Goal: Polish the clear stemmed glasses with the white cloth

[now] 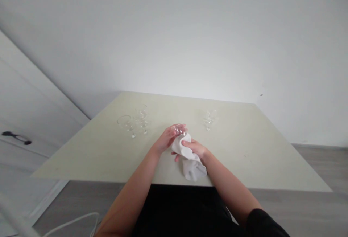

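Note:
My left hand (164, 141) is closed around a clear glass (179, 130) above the near middle of the table. A white cloth (193, 168) is gripped in my right hand (198, 148), thumb on top, and presses against the near side of the glass. Its loose end hangs down toward the table's front edge. The cloth and fingers hide the glass's lower part. Further left stand clear stemmed glasses, one with a wide bowl (125, 121) and others close by (141, 111). More clear glassware (209, 119) stands to the right of my hands.
The pale table (258, 150) meets a white wall (185, 41) at its far edge. A white cabinet with a dark handle (16, 138) stands at the left. On the floor at the lower left lies a white cable (73, 220).

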Demonstrator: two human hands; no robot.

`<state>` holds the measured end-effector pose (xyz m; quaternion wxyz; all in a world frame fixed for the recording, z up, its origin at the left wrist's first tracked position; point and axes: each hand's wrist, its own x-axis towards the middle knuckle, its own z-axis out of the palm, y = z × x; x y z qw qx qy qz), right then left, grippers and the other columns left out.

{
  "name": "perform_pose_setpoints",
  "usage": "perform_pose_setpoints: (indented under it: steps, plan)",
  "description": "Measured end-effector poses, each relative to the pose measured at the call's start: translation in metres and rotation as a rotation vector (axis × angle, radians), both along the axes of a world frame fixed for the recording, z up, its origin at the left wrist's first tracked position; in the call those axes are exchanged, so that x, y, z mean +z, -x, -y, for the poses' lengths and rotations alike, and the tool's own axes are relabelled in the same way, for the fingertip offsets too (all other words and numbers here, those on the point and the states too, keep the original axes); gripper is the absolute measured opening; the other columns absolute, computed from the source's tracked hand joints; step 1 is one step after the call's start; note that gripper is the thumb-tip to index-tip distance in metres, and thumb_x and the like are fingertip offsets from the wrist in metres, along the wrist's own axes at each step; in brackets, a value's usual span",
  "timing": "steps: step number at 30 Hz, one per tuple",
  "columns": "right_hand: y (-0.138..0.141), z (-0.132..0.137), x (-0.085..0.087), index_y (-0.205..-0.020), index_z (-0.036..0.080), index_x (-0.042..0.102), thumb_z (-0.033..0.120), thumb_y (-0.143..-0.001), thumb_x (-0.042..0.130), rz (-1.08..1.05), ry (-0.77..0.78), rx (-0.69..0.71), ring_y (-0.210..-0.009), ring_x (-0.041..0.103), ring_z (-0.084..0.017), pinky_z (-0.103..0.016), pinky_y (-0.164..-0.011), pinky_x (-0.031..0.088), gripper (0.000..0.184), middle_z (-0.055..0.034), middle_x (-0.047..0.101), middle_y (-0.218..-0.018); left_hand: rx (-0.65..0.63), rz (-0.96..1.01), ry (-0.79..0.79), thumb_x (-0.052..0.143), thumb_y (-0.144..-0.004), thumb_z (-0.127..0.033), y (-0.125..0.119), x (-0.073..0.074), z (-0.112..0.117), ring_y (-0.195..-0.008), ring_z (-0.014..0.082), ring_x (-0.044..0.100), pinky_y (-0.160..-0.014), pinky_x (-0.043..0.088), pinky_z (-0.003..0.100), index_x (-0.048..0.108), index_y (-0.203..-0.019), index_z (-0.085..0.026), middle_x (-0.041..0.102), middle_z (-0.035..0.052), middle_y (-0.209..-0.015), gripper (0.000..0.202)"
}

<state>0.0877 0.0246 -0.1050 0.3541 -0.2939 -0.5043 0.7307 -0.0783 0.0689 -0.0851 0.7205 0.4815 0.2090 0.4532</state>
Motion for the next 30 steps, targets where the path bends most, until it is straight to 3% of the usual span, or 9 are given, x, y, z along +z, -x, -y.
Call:
perform_pose_setpoints:
  steps: [2, 7, 9, 13, 18, 24, 26, 28, 30]
  plan:
    - [0.000, 0.002, 0.004, -0.100, 0.016, 0.064, 0.074, -0.067, 0.075, -0.013, 0.024, 0.047, -0.063, 0.068, -0.021, -0.033, -0.062, 0.055, 0.068, -0.0059, 0.072, -0.078, -0.060, 0.012, -0.004, 0.088, -0.062, -0.063, 0.001, 0.000, 0.001, -0.094, 0.0255, 0.071, -0.081, 0.054, 0.034, 0.070, -0.124, -0.016, 0.075, 0.0158, -0.113, 0.079]
    - [0.003, -0.004, 0.004, -0.079, 0.017, 0.067, 0.061, -0.076, 0.076, 0.257, -0.280, -0.367, -0.069, 0.062, -0.016, -0.027, -0.067, 0.052, 0.044, -0.0012, 0.068, -0.072, 0.214, -0.111, 0.004, 0.097, -0.054, -0.046, -0.005, -0.002, -0.003, -0.083, 0.0177, 0.067, -0.077, 0.049, 0.027, 0.072, -0.110, -0.013, 0.075, 0.0075, -0.094, 0.070]
    - [0.000, -0.003, 0.003, -0.083, 0.017, 0.068, 0.061, -0.076, 0.076, 0.220, -0.234, -0.280, -0.068, 0.062, -0.015, -0.027, -0.066, 0.052, 0.045, -0.0017, 0.069, -0.074, 0.189, -0.099, -0.003, 0.097, -0.053, -0.048, -0.006, -0.003, -0.003, -0.079, 0.0166, 0.066, -0.075, 0.049, 0.027, 0.072, -0.110, -0.012, 0.074, 0.0067, -0.091, 0.072]
    - [-0.004, 0.001, 0.004, -0.095, 0.015, 0.067, 0.072, -0.071, 0.074, 0.075, 0.024, 0.099, -0.062, 0.068, -0.022, -0.034, -0.058, 0.054, 0.062, -0.0057, 0.072, -0.075, -0.013, 0.008, -0.028, 0.094, -0.054, -0.058, -0.004, -0.004, 0.000, -0.087, 0.0221, 0.069, -0.080, 0.051, 0.032, 0.067, -0.121, -0.016, 0.075, 0.0105, -0.099, 0.083]
    - [0.003, -0.004, -0.002, -0.089, 0.018, 0.070, 0.056, -0.079, 0.076, 0.179, -0.248, -0.310, -0.080, 0.065, -0.019, -0.030, -0.077, 0.054, 0.040, -0.0032, 0.072, -0.084, 0.159, -0.073, -0.049, 0.096, -0.055, -0.049, -0.006, -0.003, -0.002, -0.085, 0.0188, 0.067, -0.078, 0.049, 0.028, 0.072, -0.106, -0.014, 0.074, 0.0082, -0.098, 0.066]
    - [-0.002, 0.003, 0.000, -0.092, 0.014, 0.068, 0.068, -0.074, 0.075, 0.104, -0.030, 0.025, -0.059, 0.065, -0.018, -0.029, -0.056, 0.053, 0.058, -0.0068, 0.073, -0.074, -0.023, 0.029, -0.032, 0.094, -0.055, -0.057, -0.004, -0.002, 0.002, -0.087, 0.0218, 0.069, -0.080, 0.052, 0.032, 0.069, -0.122, -0.016, 0.074, 0.0103, -0.099, 0.082]
    - [0.000, 0.002, 0.000, -0.095, 0.015, 0.068, 0.066, -0.076, 0.074, 0.104, -0.041, -0.067, -0.061, 0.066, -0.018, -0.028, -0.057, 0.053, 0.055, -0.0057, 0.073, -0.076, 0.027, 0.020, -0.015, 0.095, -0.054, -0.055, -0.005, -0.002, 0.001, -0.090, 0.0224, 0.069, -0.082, 0.052, 0.033, 0.070, -0.116, -0.016, 0.074, 0.0109, -0.103, 0.077]
    - [0.005, -0.001, -0.002, -0.097, 0.017, 0.069, 0.059, -0.078, 0.075, 0.132, -0.169, -0.254, -0.079, 0.068, -0.019, -0.029, -0.070, 0.056, 0.046, -0.0054, 0.074, -0.087, 0.140, -0.031, -0.022, 0.097, -0.053, -0.048, -0.006, -0.002, -0.001, -0.087, 0.0195, 0.068, -0.079, 0.051, 0.029, 0.072, -0.109, -0.015, 0.074, 0.0088, -0.100, 0.071]
    - [0.007, -0.002, -0.003, -0.098, 0.018, 0.070, 0.055, -0.079, 0.077, 0.151, -0.234, -0.304, -0.092, 0.068, -0.021, -0.031, -0.082, 0.056, 0.042, -0.0059, 0.075, -0.096, 0.204, -0.061, -0.035, 0.098, -0.052, -0.045, -0.006, -0.001, -0.003, -0.082, 0.0166, 0.066, -0.075, 0.049, 0.026, 0.072, -0.107, -0.014, 0.073, 0.0062, -0.094, 0.069]
